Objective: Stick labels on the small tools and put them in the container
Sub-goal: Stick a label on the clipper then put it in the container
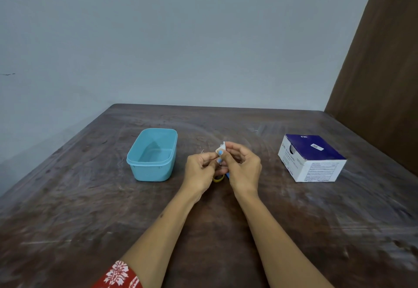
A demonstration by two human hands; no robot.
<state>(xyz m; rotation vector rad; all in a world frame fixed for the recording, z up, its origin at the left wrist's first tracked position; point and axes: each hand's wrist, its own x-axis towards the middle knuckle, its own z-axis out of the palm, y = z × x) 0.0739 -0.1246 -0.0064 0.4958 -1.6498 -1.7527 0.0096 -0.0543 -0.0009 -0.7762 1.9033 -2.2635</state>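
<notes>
One dark wooden desk [226,231] carries everything; its top is worn and streaked with pale scuffs, and its far edge meets a plain grey-blue wall [181,39]. A brown wooden panel [384,72] rises past the far right corner.

Two things flank the hands. Toward the left edge stands one light-blue plastic container [152,154] — rectangular with rounded corners and a lipped rim, lid off, nothing visible inside it. Toward the right edge sits one cardboard box [313,157], squarish, with a dark-blue top and white sides covered in small print too fine to read. Both stand well apart from the hands, and the desk between them is bare, so nothing blocks the way to either.

The two hands meet over the middle of the desk, between container and box. The left hand [199,170] has its fingers curled together, thumb and forefinger pinched toward the right hand. The right hand [245,170] has its fingertips closed on a small white label [222,147], a bit of paper that sticks up above the knuckles. Below, between the palms, a small tool [219,178] shows only in parts — a yellow ring-shaped loop near the desk and a sliver of blue beside it; the hands hide the rest, and which hand bears its weight cannot be told. It is outside the container.

One red sleeve [119,275] with a white floral pattern shows at the near edge on the left arm.
</notes>
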